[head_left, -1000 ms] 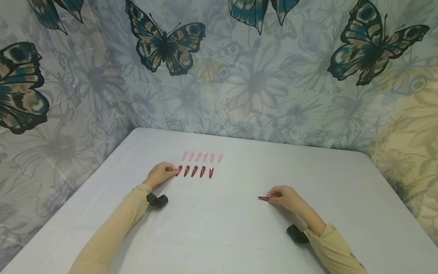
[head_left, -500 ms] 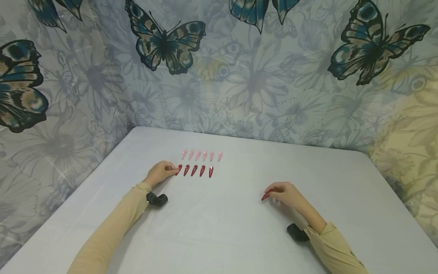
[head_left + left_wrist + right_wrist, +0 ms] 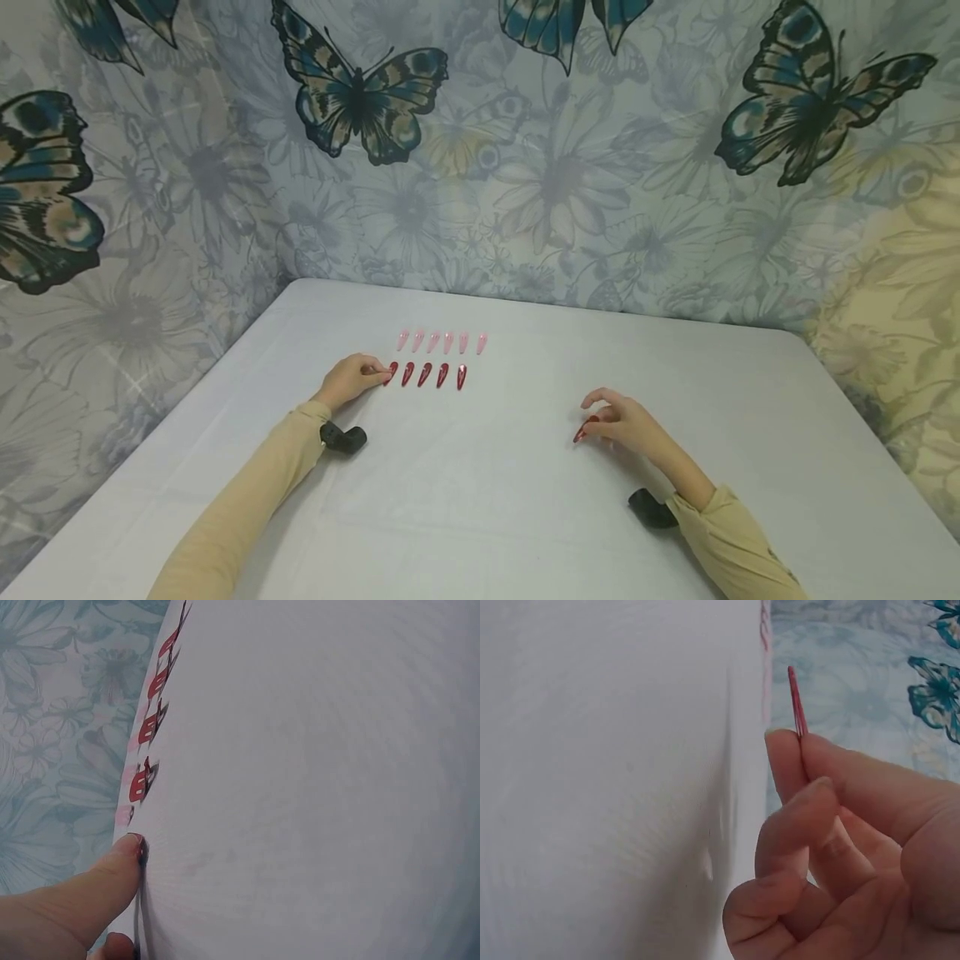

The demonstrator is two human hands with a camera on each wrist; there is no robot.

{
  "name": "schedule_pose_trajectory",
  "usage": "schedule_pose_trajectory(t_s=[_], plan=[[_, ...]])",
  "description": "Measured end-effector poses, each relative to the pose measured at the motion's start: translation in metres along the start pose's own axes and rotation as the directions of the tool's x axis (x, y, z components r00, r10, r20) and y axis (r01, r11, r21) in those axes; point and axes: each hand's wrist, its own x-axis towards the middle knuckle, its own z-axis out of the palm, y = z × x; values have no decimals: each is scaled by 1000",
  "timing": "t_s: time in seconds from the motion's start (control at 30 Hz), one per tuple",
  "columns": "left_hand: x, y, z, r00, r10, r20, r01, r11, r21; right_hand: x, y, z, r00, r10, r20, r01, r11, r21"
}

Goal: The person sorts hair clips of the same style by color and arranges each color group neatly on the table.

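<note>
My left hand (image 3: 349, 379) pinches the leftmost red snap hair clip (image 3: 390, 373) of a row lying on the white table. In the left wrist view my thumb (image 3: 105, 889) covers most of that clip. Several more red hair clips (image 3: 425, 375) continue the row to the right, lying slantwise and apart. To the right, my right hand (image 3: 619, 423) holds another red hair clip (image 3: 581, 431) between thumb and finger, its narrow end sticking out. In the right wrist view this red clip (image 3: 796, 701) is seen edge-on, with its rear part hidden by the fingertips.
Behind the red row lies a row of several pale pink hair clips (image 3: 433, 342). The white table (image 3: 480, 508) meets a wall (image 3: 555, 192) with flowers and butterflies. A dark device (image 3: 345, 438) sits at the left wrist, another (image 3: 651, 509) at the right.
The clip in my right hand has swung from pointing left to pointing down and left. One finger of that hand has lifted away from the clip. My left hand stays in place.
</note>
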Motion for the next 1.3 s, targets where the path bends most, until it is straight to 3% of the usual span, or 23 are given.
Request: schedule_pose_trajectory(t_s=[0.13, 0.37, 0.73, 0.93, 1.2, 1.3], plan=[[-1, 0, 0, 1000, 1, 2, -1, 1000, -13, 0, 0, 0, 999, 31, -10, -30, 999, 22], [-1, 0, 0, 1000, -1, -2, 1, 1000, -7, -1, 0, 1, 992, 57, -111, -63, 997, -51], [-2, 1, 0, 1000, 5, -3, -5, 1000, 2, 1, 1, 1, 996, -59, -70, 48, 988, -145], [-2, 1, -1, 1000, 18, -1, -18, 1000, -1, 5, -1, 2, 995, -60, -84, 56, 997, -47], [-2, 1, -1, 1000, 18, 5, -18, 1000, 1, 12, -7, 1, 990, 4, -140, -17, 996, -90], [-2, 0, -1, 1000, 17, 7, -17, 1000, -8, 17, -11, 2, 988, 53, -142, -59, 997, -40]])
